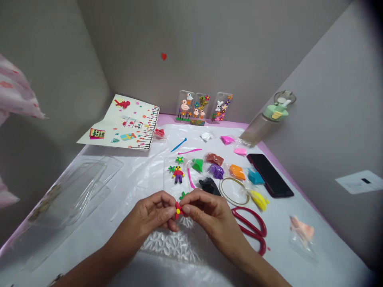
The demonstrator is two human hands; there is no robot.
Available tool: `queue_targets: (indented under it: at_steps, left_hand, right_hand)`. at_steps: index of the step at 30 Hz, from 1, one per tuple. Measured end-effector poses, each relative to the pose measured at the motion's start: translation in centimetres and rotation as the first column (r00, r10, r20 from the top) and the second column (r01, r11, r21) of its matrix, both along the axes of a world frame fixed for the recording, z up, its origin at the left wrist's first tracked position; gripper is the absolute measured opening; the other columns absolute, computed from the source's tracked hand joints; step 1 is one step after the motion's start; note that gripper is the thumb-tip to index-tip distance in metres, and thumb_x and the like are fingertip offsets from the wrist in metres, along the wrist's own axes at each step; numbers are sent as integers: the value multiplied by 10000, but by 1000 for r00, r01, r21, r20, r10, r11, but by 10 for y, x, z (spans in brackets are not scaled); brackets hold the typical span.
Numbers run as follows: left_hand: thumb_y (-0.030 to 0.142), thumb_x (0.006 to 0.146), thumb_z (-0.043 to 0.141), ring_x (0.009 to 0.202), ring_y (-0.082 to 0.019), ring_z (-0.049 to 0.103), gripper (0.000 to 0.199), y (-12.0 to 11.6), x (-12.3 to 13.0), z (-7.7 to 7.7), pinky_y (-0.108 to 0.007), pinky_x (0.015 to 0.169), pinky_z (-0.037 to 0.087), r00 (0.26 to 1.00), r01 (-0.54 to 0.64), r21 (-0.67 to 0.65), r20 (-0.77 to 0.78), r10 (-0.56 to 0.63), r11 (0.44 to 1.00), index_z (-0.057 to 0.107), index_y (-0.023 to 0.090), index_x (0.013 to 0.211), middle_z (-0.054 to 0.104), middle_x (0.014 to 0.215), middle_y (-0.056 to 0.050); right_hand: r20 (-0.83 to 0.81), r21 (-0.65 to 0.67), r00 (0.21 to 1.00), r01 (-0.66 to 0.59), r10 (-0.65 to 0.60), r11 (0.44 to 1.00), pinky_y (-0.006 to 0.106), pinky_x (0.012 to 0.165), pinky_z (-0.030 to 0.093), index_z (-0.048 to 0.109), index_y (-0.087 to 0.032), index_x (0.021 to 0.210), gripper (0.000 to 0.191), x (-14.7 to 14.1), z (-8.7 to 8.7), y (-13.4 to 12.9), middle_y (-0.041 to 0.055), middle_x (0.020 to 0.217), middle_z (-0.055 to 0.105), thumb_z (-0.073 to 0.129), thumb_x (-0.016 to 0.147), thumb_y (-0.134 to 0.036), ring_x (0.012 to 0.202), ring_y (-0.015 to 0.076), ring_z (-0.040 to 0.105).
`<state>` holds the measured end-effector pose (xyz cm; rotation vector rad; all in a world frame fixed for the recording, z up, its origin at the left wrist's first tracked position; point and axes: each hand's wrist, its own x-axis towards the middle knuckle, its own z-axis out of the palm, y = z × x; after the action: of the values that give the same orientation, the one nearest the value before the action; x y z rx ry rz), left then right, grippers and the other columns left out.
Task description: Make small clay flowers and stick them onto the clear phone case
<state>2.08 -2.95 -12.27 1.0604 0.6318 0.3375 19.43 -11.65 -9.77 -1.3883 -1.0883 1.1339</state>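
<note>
Between the fingertips of both hands is a small red clay flower [178, 211] with a yellow centre. My left hand [155, 211] pinches its left side, and my right hand [206, 211] pinches its right side. Just behind the fingers a green clay flower [183, 195] shows in part. Farther back, a clay figure [178, 174] with a red top and purple legs lies on a clear phone case [167, 181], near another green flower [179, 160]. Under the hands is a clear textured sheet [173, 245], partly hidden by them.
Bagged clay in several colours, such as orange [237, 172] and purple [216, 171], lies right of centre. Red scissors [254, 227], a gold bangle [235, 191], a phone [270, 175] and a bottle [263, 123] are at right. Clear cases [80, 191] lie left; decorated cases [221, 107] stand behind.
</note>
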Motion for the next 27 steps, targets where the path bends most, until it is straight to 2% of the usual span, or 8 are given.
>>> queue_targets:
  at_steps: [6, 11, 15, 21, 27]
  left_hand:
    - [395, 875, 707, 727, -145, 666, 204, 1, 1, 3, -262, 746, 499, 1000, 8, 77, -28, -6, 997, 653, 199, 877, 643, 740, 18]
    - [391, 884, 700, 737, -139, 668, 188, 2, 1, -1, -257, 741, 500, 999, -27, 100, -29, 31, 995, 663, 212, 931, 667, 795, 16]
    - [370, 881, 707, 741, -129, 666, 161, 2, 1, -3, -243, 748, 500, 999, -34, 124, -36, 38, 992, 671, 214, 890, 669, 780, 26]
    - [393, 884, 691, 740, -143, 662, 180, 3, 0, 1, -258, 749, 504, 998, -39, 153, -49, 47, 987, 673, 215, 894, 667, 735, 23]
    - [410, 885, 686, 752, -148, 661, 195, 2, 0, -1, -263, 759, 499, 996, -48, 188, -59, 60, 981, 671, 224, 942, 682, 739, 20]
  right_hand:
    - [-46, -14, 999, -4, 3, 1000, 229, 711, 463, 735, -195, 848, 79, -1, -2, -1, -3, 806, 689, 703, 881, -260, 758, 125, 610]
    - [-61, -21, 998, 13, -15, 1000, 227, 714, 466, 723, -190, 843, 48, -1, -3, 1, -3, 799, 699, 715, 864, -232, 755, 125, 618]
    - [-65, -28, 998, 23, -25, 999, 229, 714, 469, 722, -186, 840, 67, -1, -3, 0, 0, 793, 702, 732, 854, -250, 749, 126, 623]
    - [-94, -32, 996, -6, 3, 999, 227, 733, 474, 729, -203, 915, 88, -1, -6, -1, 1, 847, 714, 738, 855, -267, 788, 128, 635]
    - [-75, -46, 997, 1, -5, 999, 240, 742, 471, 726, -191, 885, 71, -2, -7, -1, 9, 837, 715, 704, 873, -258, 785, 135, 634]
